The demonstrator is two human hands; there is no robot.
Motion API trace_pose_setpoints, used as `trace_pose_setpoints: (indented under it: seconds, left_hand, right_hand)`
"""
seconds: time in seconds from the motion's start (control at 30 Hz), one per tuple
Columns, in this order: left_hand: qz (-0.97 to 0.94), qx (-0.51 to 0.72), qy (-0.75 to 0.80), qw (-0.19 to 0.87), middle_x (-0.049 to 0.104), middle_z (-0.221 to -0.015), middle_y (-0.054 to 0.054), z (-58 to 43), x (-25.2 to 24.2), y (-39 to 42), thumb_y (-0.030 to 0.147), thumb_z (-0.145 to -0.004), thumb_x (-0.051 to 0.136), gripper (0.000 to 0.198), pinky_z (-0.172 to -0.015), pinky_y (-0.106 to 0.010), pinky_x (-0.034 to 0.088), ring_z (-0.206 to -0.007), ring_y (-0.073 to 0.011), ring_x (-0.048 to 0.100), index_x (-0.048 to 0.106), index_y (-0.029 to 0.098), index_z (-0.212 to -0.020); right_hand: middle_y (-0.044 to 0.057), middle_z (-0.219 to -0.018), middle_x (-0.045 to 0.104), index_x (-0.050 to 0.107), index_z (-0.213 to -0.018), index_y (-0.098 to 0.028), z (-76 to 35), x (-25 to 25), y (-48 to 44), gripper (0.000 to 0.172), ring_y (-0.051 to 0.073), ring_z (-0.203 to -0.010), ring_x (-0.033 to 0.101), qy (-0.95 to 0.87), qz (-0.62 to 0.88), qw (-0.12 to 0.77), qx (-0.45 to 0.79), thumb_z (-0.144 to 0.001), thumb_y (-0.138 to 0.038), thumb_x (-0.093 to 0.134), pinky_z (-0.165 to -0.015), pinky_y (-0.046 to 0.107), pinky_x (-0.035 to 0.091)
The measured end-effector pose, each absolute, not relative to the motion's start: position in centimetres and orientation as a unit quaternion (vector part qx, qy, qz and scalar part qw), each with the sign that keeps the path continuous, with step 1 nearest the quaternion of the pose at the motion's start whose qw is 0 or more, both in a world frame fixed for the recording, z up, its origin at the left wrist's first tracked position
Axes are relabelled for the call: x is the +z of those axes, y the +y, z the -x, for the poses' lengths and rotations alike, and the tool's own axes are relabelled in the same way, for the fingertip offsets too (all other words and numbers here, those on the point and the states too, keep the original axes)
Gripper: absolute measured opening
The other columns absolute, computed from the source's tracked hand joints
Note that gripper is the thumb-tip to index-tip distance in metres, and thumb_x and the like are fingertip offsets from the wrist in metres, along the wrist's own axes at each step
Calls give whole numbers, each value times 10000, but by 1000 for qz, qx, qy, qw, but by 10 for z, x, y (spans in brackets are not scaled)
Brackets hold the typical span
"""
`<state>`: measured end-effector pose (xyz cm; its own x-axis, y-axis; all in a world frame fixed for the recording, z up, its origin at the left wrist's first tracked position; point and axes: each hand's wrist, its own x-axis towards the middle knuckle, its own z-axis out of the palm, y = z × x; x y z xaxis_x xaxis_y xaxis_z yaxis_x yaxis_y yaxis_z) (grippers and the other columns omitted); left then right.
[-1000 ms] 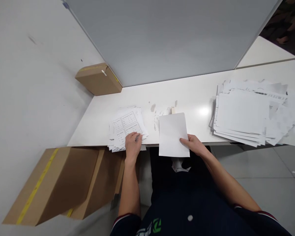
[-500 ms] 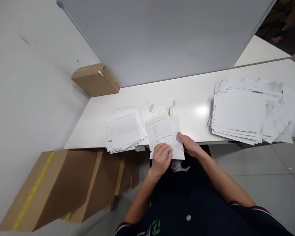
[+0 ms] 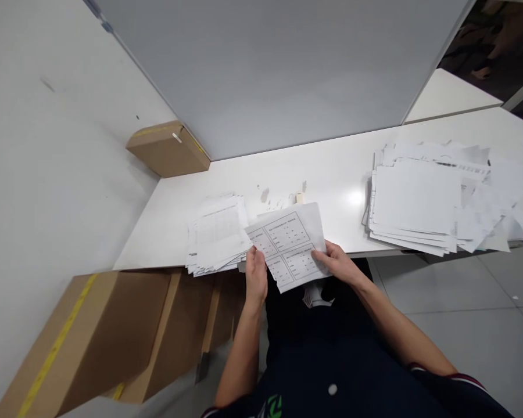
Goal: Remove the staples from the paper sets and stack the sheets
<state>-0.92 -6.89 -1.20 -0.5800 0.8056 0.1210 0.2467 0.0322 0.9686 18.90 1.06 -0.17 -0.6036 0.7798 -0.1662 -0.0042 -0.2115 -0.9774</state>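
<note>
A white printed sheet [image 3: 287, 247] with boxed blocks of text is tilted in front of me, over the table's front edge. My right hand [image 3: 337, 264] is closed on its right side, thumb on the printed face and fingers underneath. My left hand [image 3: 256, 277] is upright along the sheet's left edge, its fingers stretched out and touching or very close to that edge. To the left lies a stack of papers [image 3: 218, 232], just beyond my left fingertips. A small cream-coloured block [image 3: 300, 198] sits on the table behind the sheet.
A large, uneven pile of papers [image 3: 414, 197] covers the right part of the white table [image 3: 331, 168]. A cardboard box [image 3: 169, 151] stands at the back left corner. Big cardboard boxes [image 3: 113, 331] are on the floor at left. A grey panel [image 3: 279, 75] rises behind the table.
My left hand has moved left from the sheet's lower face to its left edge, and its fingers have straightened. The sheet has turned and more print shows. My right thumb now rests on the printed face.
</note>
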Motion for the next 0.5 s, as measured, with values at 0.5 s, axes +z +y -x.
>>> trace_pose_setpoints:
  seconds: [0.5]
  left_hand:
    - [-484,621,591,173,532,-894,-57,-21,39,-9,453,-867,361,328,-760,-269,439,-848,-145,550,420,189,-1051]
  right_hand:
    - [51,-1114,610,560,-1114,-206,-189,14,52,334,220,-1071,536,-615,307,415,596,-808,-337,539,-895,354,431]
